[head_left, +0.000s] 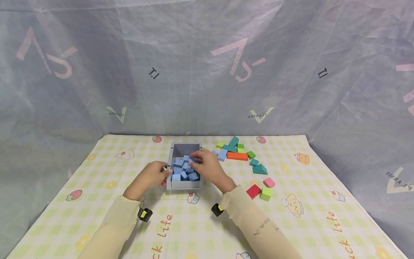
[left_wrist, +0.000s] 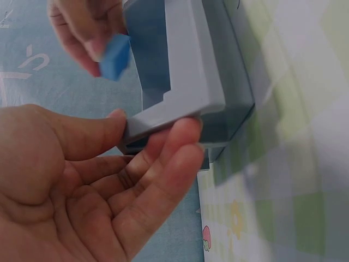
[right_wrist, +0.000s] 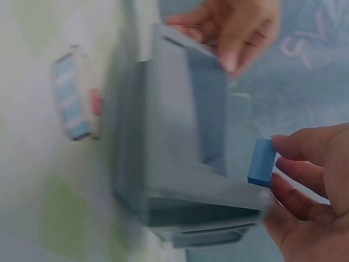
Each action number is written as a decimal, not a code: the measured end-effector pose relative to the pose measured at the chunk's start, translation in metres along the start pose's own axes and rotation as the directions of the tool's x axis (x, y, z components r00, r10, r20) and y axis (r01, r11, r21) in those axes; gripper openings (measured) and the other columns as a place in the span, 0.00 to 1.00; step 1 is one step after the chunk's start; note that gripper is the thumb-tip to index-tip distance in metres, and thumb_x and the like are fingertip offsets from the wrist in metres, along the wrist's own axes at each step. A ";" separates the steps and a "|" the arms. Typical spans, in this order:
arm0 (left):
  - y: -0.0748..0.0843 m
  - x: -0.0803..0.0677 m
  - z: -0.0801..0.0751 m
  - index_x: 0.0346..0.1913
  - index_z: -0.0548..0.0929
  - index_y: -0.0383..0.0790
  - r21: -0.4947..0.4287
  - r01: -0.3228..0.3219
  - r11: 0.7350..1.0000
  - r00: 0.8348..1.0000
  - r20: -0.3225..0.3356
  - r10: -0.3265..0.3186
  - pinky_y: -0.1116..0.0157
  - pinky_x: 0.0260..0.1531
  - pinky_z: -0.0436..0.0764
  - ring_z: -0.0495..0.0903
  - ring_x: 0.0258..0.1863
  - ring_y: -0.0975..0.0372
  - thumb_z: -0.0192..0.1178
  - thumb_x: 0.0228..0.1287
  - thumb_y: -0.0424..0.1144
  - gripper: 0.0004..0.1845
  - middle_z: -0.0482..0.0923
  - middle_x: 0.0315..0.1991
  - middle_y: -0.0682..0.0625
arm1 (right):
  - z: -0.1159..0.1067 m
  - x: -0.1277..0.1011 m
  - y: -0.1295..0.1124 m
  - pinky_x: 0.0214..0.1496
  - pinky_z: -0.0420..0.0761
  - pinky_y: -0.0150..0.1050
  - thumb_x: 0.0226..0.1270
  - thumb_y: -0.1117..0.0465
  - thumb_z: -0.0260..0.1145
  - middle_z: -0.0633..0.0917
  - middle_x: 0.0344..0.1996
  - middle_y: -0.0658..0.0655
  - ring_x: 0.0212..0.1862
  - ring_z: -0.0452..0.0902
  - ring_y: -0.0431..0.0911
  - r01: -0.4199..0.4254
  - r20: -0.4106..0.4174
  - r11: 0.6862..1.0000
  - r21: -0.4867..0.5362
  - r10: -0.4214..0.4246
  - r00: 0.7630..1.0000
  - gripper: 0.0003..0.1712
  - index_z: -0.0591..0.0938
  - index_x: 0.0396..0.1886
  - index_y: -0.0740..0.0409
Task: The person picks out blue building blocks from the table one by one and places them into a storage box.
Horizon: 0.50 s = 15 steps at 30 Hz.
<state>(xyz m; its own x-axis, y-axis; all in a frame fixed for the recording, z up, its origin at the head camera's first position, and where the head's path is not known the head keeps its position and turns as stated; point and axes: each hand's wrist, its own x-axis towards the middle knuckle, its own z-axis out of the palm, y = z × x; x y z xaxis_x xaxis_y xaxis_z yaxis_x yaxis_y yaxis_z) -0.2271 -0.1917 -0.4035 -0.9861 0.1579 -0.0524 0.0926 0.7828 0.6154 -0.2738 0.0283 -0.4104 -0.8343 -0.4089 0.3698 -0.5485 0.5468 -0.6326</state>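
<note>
A grey open-topped box (head_left: pixel 185 185) stands on the tablecloth with several blue blocks (head_left: pixel 176 177) inside. At its left side, my left hand (head_left: pixel 155 175) grips the rim; in the left wrist view the thumb lies on one side of the edge and the fingers curl beneath it. Between thumb and fingertips my right hand (head_left: pixel 208 167) pinches a small blue block (right_wrist: pixel 262 161). That block is over the box's opening near the right rim, as the head view has it. The box's contents are hidden in both wrist views.
Right of the box lie loose blocks: teal pieces, an orange-red bar (head_left: pixel 237 156), a blue block (head_left: pixel 222 155) and green ones. Nearer my right forearm are a red block (head_left: pixel 253 191), a pink block (head_left: pixel 269 182) and a light green cube (head_left: pixel 266 193). A grey curtain (head_left: pixel 181 90) hangs behind.
</note>
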 end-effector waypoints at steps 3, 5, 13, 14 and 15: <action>-0.001 0.001 0.000 0.56 0.79 0.26 -0.001 -0.003 1.000 1.000 0.002 0.003 0.64 0.25 0.80 0.81 0.20 0.60 0.55 0.75 0.37 0.16 0.79 0.21 0.49 | 0.005 -0.001 0.002 0.52 0.83 0.41 0.64 0.60 0.73 0.84 0.47 0.53 0.50 0.83 0.49 0.008 0.016 0.999 -0.043 -0.007 1.000 0.14 0.87 0.49 0.58; 0.000 0.001 0.000 0.55 0.79 0.27 0.001 -0.004 1.000 1.000 0.000 0.004 0.64 0.25 0.80 0.81 0.20 0.60 0.55 0.75 0.37 0.16 0.79 0.21 0.49 | 0.006 0.000 0.002 0.52 0.83 0.43 0.63 0.60 0.73 0.84 0.47 0.53 0.50 0.82 0.51 0.006 0.014 0.999 -0.048 -0.005 1.000 0.14 0.87 0.48 0.58; -0.001 0.001 0.000 0.45 0.82 0.31 0.003 -0.011 1.000 1.000 -0.008 0.011 0.64 0.25 0.80 0.81 0.19 0.59 0.56 0.75 0.37 0.11 0.79 0.20 0.49 | 0.005 -0.001 0.001 0.51 0.82 0.44 0.63 0.61 0.73 0.84 0.47 0.54 0.51 0.82 0.53 -0.004 0.035 0.999 -0.043 0.006 0.999 0.14 0.86 0.48 0.59; -0.001 0.001 0.000 0.45 0.82 0.31 0.002 -0.012 1.000 1.000 -0.009 0.012 0.64 0.24 0.80 0.81 0.19 0.59 0.56 0.75 0.37 0.10 0.79 0.20 0.49 | 0.005 -0.001 0.001 0.51 0.82 0.45 0.63 0.61 0.73 0.84 0.47 0.54 0.51 0.82 0.53 -0.005 0.038 0.999 -0.044 0.007 0.999 0.14 0.86 0.48 0.59; -0.001 0.001 0.000 0.44 0.82 0.31 0.003 -0.015 1.000 1.000 -0.010 0.015 0.64 0.24 0.80 0.81 0.19 0.59 0.56 0.75 0.37 0.10 0.79 0.20 0.49 | 0.005 -0.001 0.001 0.51 0.82 0.45 0.64 0.61 0.73 0.84 0.47 0.54 0.51 0.82 0.53 -0.005 0.041 0.999 -0.044 0.007 0.999 0.14 0.86 0.49 0.59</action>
<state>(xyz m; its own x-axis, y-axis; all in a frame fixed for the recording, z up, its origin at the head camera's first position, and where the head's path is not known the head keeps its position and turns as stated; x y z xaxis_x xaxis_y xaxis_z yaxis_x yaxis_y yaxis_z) -0.2279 -0.1921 -0.4040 -0.9859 0.1634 -0.0351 0.1078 0.7819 0.6140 -0.2731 0.0259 -0.4145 -0.8350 -0.4345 0.3376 -0.5461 0.5803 -0.6041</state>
